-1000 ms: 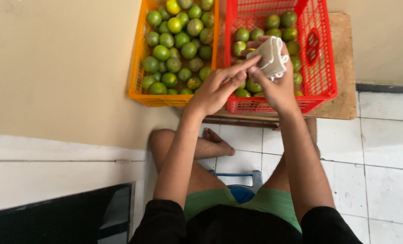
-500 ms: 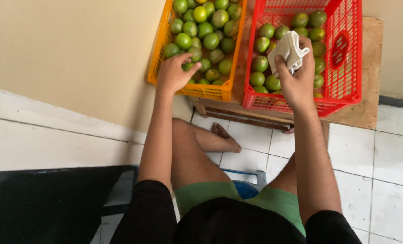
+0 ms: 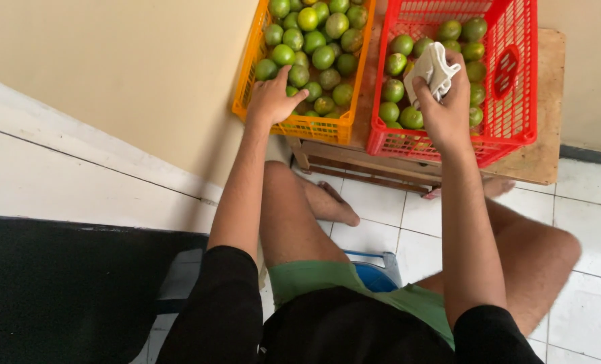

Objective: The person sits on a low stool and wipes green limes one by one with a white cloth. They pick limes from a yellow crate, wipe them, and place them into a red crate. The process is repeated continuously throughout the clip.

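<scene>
My left hand (image 3: 273, 100) reaches into the near corner of an orange plastic crate (image 3: 293, 127) full of green limes (image 3: 314, 47); its fingers rest on the limes there, and I cannot tell whether it grips one. My right hand (image 3: 443, 108) hovers over a red plastic crate (image 3: 509, 128) that holds fewer green limes (image 3: 400, 87). That hand is closed on a bunched white cloth (image 3: 433, 67).
Both crates stand side by side on a low wooden board (image 3: 536, 162) against a beige wall (image 3: 145, 74). My bare legs and feet lie on the white tiled floor (image 3: 597, 229) below. A blue stool (image 3: 374, 273) is under me, a dark mat (image 3: 57, 290) at left.
My left hand has left the cloth and moved left into the orange crate. My right hand keeps the cloth over the red crate.
</scene>
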